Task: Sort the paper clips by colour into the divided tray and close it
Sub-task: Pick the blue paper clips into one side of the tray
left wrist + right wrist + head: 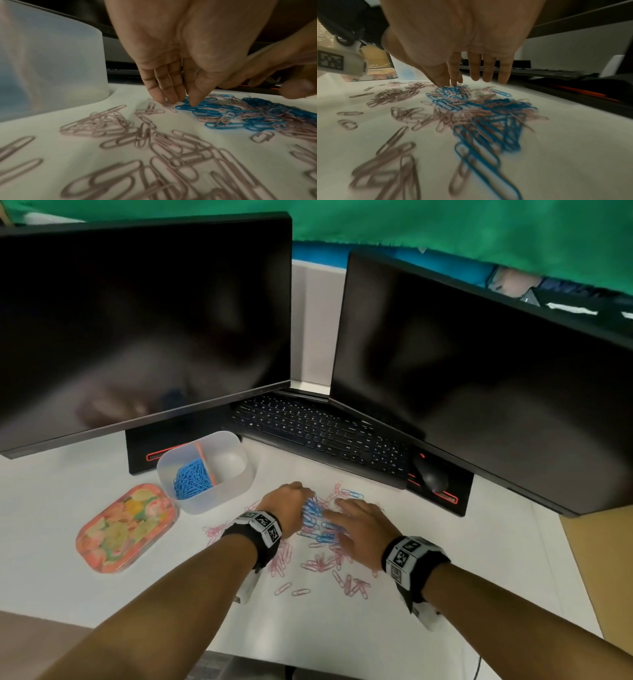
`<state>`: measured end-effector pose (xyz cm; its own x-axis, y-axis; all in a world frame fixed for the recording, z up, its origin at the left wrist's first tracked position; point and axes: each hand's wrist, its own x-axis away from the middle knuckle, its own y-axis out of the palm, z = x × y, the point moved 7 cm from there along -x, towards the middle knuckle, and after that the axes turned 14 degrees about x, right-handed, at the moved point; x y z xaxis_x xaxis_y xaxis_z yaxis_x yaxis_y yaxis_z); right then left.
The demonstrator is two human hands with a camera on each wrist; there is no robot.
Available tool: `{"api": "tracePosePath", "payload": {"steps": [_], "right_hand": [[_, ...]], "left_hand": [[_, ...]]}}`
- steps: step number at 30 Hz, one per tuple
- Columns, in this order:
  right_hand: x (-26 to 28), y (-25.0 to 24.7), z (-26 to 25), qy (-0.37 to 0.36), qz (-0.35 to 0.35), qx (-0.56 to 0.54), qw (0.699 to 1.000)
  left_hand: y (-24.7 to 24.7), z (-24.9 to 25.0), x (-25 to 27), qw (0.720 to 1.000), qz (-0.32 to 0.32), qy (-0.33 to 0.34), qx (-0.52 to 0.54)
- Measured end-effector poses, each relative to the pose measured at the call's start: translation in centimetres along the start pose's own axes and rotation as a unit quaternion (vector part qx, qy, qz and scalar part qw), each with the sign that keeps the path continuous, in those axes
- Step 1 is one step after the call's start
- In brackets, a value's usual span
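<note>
A clear plastic tray [219, 494] stands on the white surface [462, 570], split by an orange divider [205, 463]; the compartment on its lid side holds a heap of blue clips [190, 479], and the other compartment looks bare. The flowered lid [125, 527] lies flat just beside the tray, on the side away from the keyboard [318, 436]. Near the tray, toward the person, a mixed scatter of clips lies on the surface: loose blue paper clips [313, 513] sit bunched in the part nearest the keyboard, while pink paper clips [318, 563] spread out around and below them. The left hand [286, 503] is over the edge of the blue bunch closest to the tray, its straight fingers [169, 88] pointing down and the tips touching clips on the surface, grasping nothing. The right hand [359, 529] is over the far side of the bunch from the tray, fingers [488, 67] spread and relaxed, with thumb and forefinger tips touching the blue clips; whether they pinch one cannot be told. A dark mouse [432, 474] rests beyond the clips, at the end of the keyboard farthest from the tray.
</note>
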<state>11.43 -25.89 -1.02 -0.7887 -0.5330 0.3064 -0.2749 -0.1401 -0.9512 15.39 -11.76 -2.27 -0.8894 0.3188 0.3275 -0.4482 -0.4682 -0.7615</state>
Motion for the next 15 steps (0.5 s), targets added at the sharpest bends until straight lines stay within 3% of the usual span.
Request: {"api": "tracePosePath", "payload": {"steps": [6, 15], "right_hand": [[-2.8, 0.4, -1.6, 0.001, -0.045, 0.035, 0.998], [-1.5, 0.8, 0.5, 0.043, -0.021, 0.009, 0.999]], "left_hand": [[0.0, -0.3, 0.5, 0.999, 0.000, 0.004, -0.035], [0.1, 0.0, -0.1, 0.998, 0.007, -0.006, -0.064]]}}
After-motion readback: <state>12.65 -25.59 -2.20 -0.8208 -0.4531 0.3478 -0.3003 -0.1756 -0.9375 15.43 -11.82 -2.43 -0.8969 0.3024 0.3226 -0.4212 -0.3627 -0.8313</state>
